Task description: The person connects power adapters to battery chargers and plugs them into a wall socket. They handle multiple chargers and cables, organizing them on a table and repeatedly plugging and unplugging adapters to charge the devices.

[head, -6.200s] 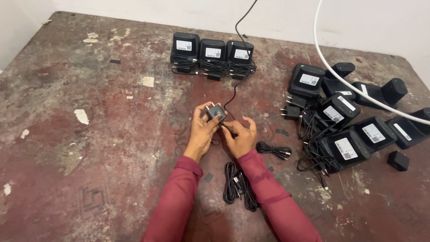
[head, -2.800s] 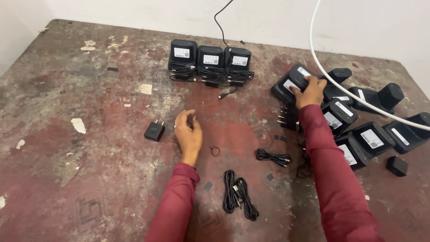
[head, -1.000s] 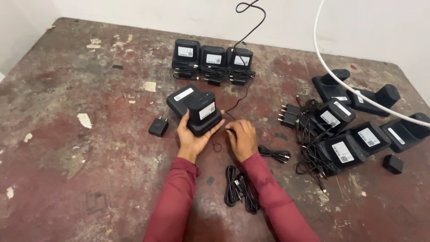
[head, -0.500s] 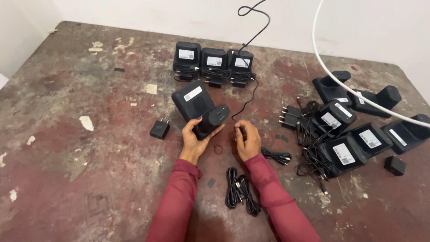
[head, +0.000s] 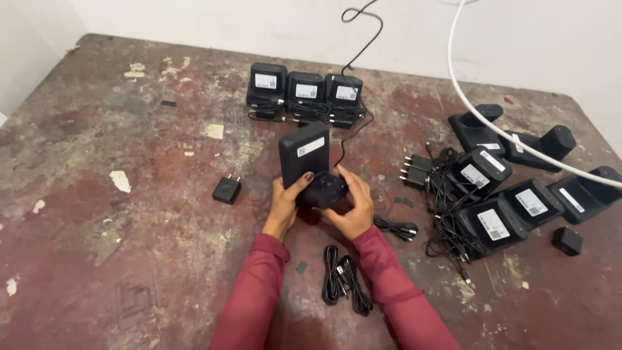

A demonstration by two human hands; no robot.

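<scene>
Both hands (head: 322, 201) clasped around black charging dock (head: 311, 167), apparently cable attached.

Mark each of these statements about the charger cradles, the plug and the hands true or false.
1. Both hands, left hand and right hand, hold the black cradle. True.
2. Three cradles stand in a row at the table's far edge. True.
3. The loose plug adapter lies right of the hands. False: it lies to their left.
4. The coiled black cables sit on top of the held cradle. False: they lie on the table, near the right sleeve.
</scene>
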